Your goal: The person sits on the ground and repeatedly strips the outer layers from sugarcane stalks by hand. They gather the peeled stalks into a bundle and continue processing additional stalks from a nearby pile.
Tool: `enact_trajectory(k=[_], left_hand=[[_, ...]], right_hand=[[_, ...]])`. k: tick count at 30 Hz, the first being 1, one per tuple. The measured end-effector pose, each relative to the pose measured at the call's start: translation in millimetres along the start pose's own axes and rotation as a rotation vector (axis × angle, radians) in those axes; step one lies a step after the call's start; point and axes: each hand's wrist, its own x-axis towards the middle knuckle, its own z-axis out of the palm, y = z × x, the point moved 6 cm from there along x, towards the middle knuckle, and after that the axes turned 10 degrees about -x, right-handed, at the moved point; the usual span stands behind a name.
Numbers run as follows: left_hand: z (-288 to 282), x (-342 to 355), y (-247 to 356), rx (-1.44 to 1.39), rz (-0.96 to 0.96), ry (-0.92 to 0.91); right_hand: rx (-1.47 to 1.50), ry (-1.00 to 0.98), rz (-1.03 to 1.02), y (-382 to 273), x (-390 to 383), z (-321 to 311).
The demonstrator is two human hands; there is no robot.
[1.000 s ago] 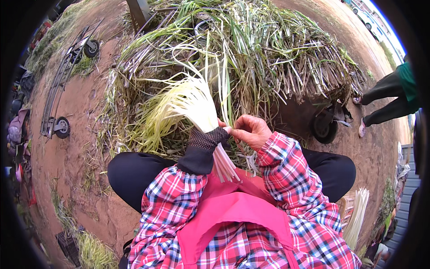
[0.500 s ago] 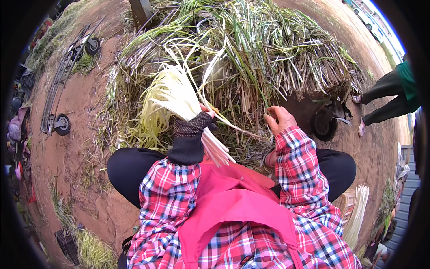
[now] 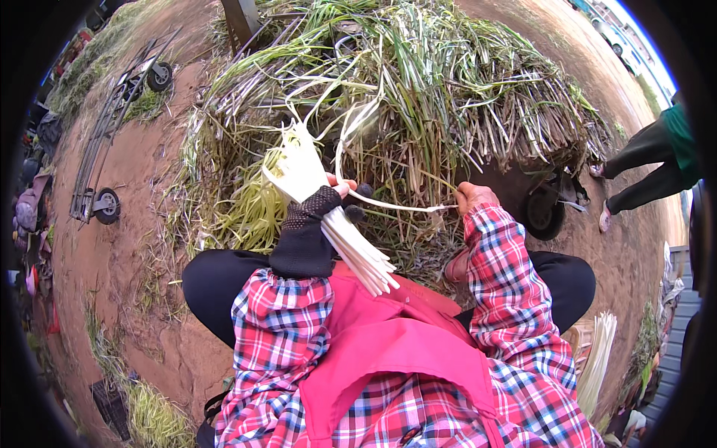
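Bunch (image 3: 357,246): smooth, pale stems, held slanted above the apron (image 3: 403,351).
Left hand (image 3: 321,207): covered by mesh glove (image 3: 302,235), fingers wrapped around bunch.
Stalk (image 3: 396,204): thin, bowed, stretched between hands.
Right hand (image 3: 476,196): bare, extended forward, fingertips pinched on the stalk's end.

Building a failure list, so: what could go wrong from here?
The thin pale stem running from the left hand to the right hand could snap or slip free if pulled hard.

The bundle of pale stalks ends unevenly below the left hand; some might slide out if that hold loosens.
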Motion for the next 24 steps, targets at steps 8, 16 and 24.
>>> enact_trajectory(k=[8,16,24], left_hand=[[-3.7,4.0,6.5,-0.105,0.028,0.041],[-7.9,-3.3,30.8,-0.065,0.155,0.092],[4.2,-6.1,13.4,-0.041,0.155,0.050]], right_hand=[[0.474,0.086,-0.449,-59.4,-24.6,-25.1],[0.787,-0.406,-0.649,-116.0,-103.0,-12.2],[1.386,-0.101,-0.269,-76.6,-80.1,-39.6]])
